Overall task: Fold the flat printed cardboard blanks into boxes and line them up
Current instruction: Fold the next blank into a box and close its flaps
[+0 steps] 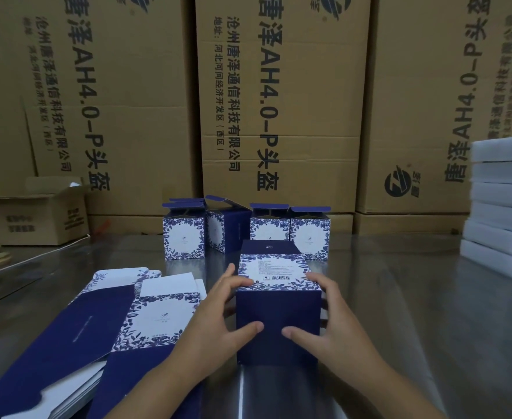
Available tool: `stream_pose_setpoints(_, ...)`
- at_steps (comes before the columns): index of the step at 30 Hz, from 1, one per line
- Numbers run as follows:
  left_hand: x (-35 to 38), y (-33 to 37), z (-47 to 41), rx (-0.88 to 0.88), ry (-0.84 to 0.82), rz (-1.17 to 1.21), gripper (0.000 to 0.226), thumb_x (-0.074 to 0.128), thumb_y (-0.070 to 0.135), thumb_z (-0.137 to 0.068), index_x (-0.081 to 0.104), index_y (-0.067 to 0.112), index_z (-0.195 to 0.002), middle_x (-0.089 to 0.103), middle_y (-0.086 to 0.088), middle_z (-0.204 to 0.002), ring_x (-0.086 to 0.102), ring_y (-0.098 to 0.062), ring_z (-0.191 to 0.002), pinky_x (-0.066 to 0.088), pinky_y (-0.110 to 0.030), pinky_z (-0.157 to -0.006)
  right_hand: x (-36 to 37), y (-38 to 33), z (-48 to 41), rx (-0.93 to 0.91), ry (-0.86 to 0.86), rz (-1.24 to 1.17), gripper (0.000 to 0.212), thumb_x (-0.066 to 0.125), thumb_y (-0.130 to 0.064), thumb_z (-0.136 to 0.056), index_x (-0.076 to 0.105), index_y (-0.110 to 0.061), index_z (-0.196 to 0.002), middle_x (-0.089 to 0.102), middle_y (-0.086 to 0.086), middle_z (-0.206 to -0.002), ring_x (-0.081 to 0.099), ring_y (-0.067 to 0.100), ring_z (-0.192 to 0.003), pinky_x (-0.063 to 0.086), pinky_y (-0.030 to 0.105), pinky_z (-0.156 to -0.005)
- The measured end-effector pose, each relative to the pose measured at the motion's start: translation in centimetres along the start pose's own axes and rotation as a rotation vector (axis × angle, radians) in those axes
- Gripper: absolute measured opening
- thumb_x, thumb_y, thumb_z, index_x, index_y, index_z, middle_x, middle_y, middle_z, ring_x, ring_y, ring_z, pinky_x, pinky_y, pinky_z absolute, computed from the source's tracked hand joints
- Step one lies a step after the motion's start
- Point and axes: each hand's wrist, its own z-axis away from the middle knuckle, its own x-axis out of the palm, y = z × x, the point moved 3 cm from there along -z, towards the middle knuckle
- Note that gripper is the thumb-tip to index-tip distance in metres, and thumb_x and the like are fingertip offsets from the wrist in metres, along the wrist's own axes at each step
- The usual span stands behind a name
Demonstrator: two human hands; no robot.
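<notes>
A folded blue box with a white floral panel and barcode [277,300] lies on its side on the steel table [399,297]. My left hand [221,313] grips its left side, thumb pressed on the dark near face. My right hand [324,316] grips the right side, thumb on the same face. Behind it, several folded boxes [185,234] stand in a row with their top flaps open. A pile of flat printed blanks [127,322] lies to the left.
Large brown shipping cartons [278,101] wall off the back of the table. A small open brown carton [40,216] sits at the back left. A stack of white boxes [502,204] stands at the right edge.
</notes>
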Motion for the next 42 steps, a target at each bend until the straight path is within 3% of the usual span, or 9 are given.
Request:
stream_pose_setpoints(3,0.2,-0.5,0.0,-0.045,-0.026,0.065,0.064,0.078,0.025,-0.075,0.044,0.059,-0.117,0.036,0.011,-0.148,0.052,-0.008,-0.122,0.051,-0.029,-0.093,0.0,0.3,0.1,0.009,0.016,0.034,0.088,0.079,-0.044,-0.066,0.02,-0.061,-0.13,0.042,-0.03,-0.133,0.044,-0.011,-0.117,0.049,0.021,-0.092)
stream_pose_setpoints(6,0.2,-0.9,0.0,-0.046,0.0,0.062,0.077,0.079,0.027,-0.075,0.035,0.063,-0.127,0.043,0.012,-0.142,0.05,-0.008,-0.124,0.049,-0.034,-0.097,-0.1,0.2,0.1,0.005,0.035,0.091,0.087,0.076,-0.048,-0.068,0.018,-0.059,-0.132,0.039,-0.033,-0.135,0.04,-0.018,-0.115,0.043,0.012,-0.09)
stream_pose_setpoints(13,0.3,-0.5,0.3,0.016,0.088,-0.091,0.072,0.07,0.057,-0.062,0.035,0.06,-0.126,0.043,0.024,-0.139,0.05,0.002,-0.119,0.049,-0.035,-0.095,-0.3,-0.5,0.4,-0.005,0.089,0.237,0.08,0.069,-0.064,-0.064,0.018,-0.058,-0.126,0.035,-0.03,-0.136,0.052,-0.003,-0.108,0.046,0.022,-0.09)
stream_pose_setpoints(16,0.3,-0.5,0.4,0.019,0.117,-0.115,0.07,0.074,0.048,-0.066,0.039,0.055,-0.125,0.044,0.024,-0.137,0.05,0.001,-0.118,0.049,-0.036,-0.094,-0.2,-0.7,0.4,0.006,0.117,0.244,0.075,0.072,-0.062,-0.063,0.02,-0.06,-0.117,0.041,-0.029,-0.13,0.055,-0.002,-0.102,0.046,0.019,-0.085)
stream_pose_setpoints(22,0.3,-0.1,0.5,0.046,0.198,-0.192,0.063,0.08,0.033,-0.07,0.041,0.059,-0.113,0.041,0.033,-0.131,0.045,0.016,-0.111,0.052,-0.024,-0.084,-0.1,-0.5,0.0,0.027,0.175,0.266,0.076,0.076,-0.06,-0.058,0.033,-0.043,-0.118,0.052,-0.024,-0.117,0.06,0.006,-0.094,0.05,0.028,-0.08)
stream_pose_setpoints(28,0.4,-0.2,0.4,0.014,0.196,-0.165,0.06,0.079,0.03,-0.071,0.044,0.054,-0.112,0.048,0.027,-0.128,0.055,0.005,-0.105,0.055,-0.027,-0.078,-0.2,-0.5,-0.4,0.064,0.196,0.314,0.072,0.074,-0.066,-0.052,0.032,-0.046,-0.106,0.051,-0.026,-0.1,0.055,0.0,-0.082,0.04,0.012,-0.062)
stream_pose_setpoints(34,0.6,0.0,0.2,0.004,0.242,-0.184,0.057,0.078,0.028,-0.071,0.042,0.058,-0.104,0.051,0.025,-0.122,0.057,0.01,-0.089,0.055,-0.026,-0.073,0.1,-0.9,-0.4,0.063,0.248,0.399,0.072,0.072,-0.068,-0.053,0.038,-0.039,-0.11,0.047,-0.026,-0.09,0.049,0.004,-0.074,0.036,0.021,-0.061)
stream_pose_setpoints(39,0.8,0.0,0.3,-0.009,0.255,-0.182,0.055,0.077,0.028,-0.073,0.042,0.056,-0.104,0.05,0.023,-0.121,0.056,0.008,-0.091,0.054,-0.028,-0.073,0.2,-1.5,-0.4,0.038,0.285,0.453,0.066,0.075,-0.064,-0.056,0.043,-0.035,-0.106,0.055,-0.021,-0.096,0.055,0.007,-0.078,0.032,0.021,-0.057)
stream_pose_setpoints(42,0.8,0.1,0.3,-0.013,0.259,-0.18,0.052,0.077,0.027,-0.073,0.043,0.053,-0.104,0.05,0.022,-0.119,0.056,0.007,-0.092,0.053,-0.029,-0.073,0.3,-1.8,-0.3,0.039,0.313,0.485,0.064,0.074,-0.064,-0.055,0.046,-0.034,-0.104,0.051,-0.023,-0.089,0.057,0.008,-0.08,0.029,0.02,-0.053)
